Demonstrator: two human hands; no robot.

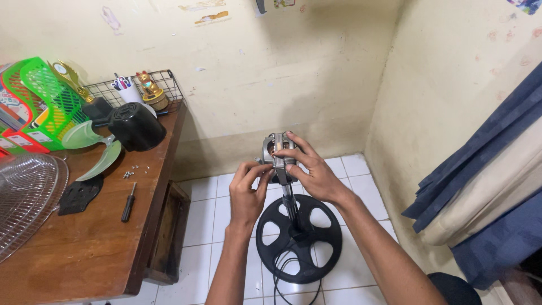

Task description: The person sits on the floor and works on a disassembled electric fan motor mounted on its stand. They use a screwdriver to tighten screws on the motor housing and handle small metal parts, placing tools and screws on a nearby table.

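Both our forearms rise from the bottom edge toward the bare fan motor (278, 158), and the fingers (293, 152) of our right hand (312, 171) are closed over its top and front while those of our left hand (247, 193) pinch its lower left side. That motor sits on top of the black stand pole (290, 208), which rises from the round black base (299, 240) on the white tiled floor (210, 214), power cord (280, 279) trailing toward us. We judge we are mid-way through work on the stripped motor; the next move calls for a steady grip while one hand frees itself. Well apart on the wooden table (84, 248) lie the screwdriver (129, 202), loose screws (131, 171), black motor cover (135, 126), green fan blade (96, 149) and wire grille (25, 197).
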